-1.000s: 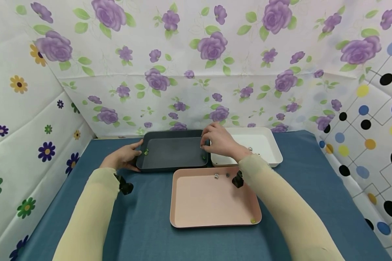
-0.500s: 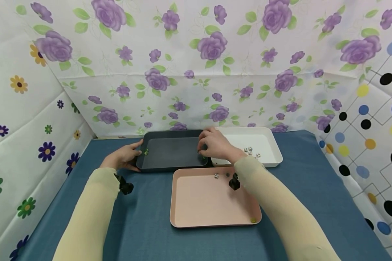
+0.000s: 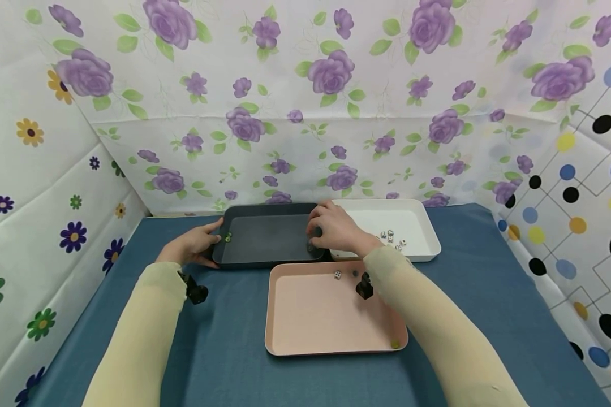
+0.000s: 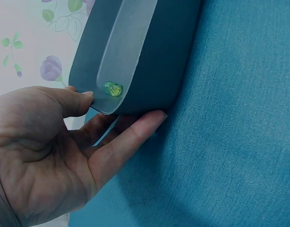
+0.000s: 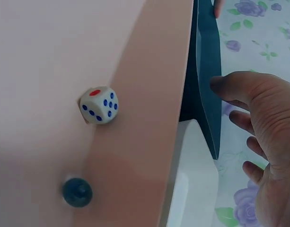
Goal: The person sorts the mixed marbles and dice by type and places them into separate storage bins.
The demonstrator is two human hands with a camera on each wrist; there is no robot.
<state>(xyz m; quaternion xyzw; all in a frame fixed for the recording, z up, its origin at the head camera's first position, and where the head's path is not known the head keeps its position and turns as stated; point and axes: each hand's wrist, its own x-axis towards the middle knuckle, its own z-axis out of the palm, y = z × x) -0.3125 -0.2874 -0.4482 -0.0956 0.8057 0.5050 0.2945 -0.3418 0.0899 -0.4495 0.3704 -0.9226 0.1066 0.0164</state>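
My left hand (image 3: 196,243) grips the left end of the dark grey tray (image 3: 267,206), thumb over the rim and fingers at the outer wall. Just inside that end lie small green and yellow-green beads (image 4: 112,89). My right hand (image 3: 338,229) reaches over the tray's right end with bent fingers, the thumb (image 5: 225,86) overlapping the tray wall in the right wrist view. A small dark spot shows below its fingers in the head view; I cannot tell whether the fingertips pinch anything. Behind the right hand sits the white tray (image 3: 422,226) with several dice (image 3: 390,236).
A pink tray (image 3: 331,316) lies in front, under the right forearm. It bears a white die (image 5: 99,105), a dark round bead (image 5: 77,192) and a yellow-green bead (image 3: 395,344). The blue cloth (image 3: 224,339) covers the table; patterned cloth hangs behind.
My right hand has moved slightly left and down into the dark tray's right end, covering the green bead there and uncovering dice in the white tray. The left hand stays put.
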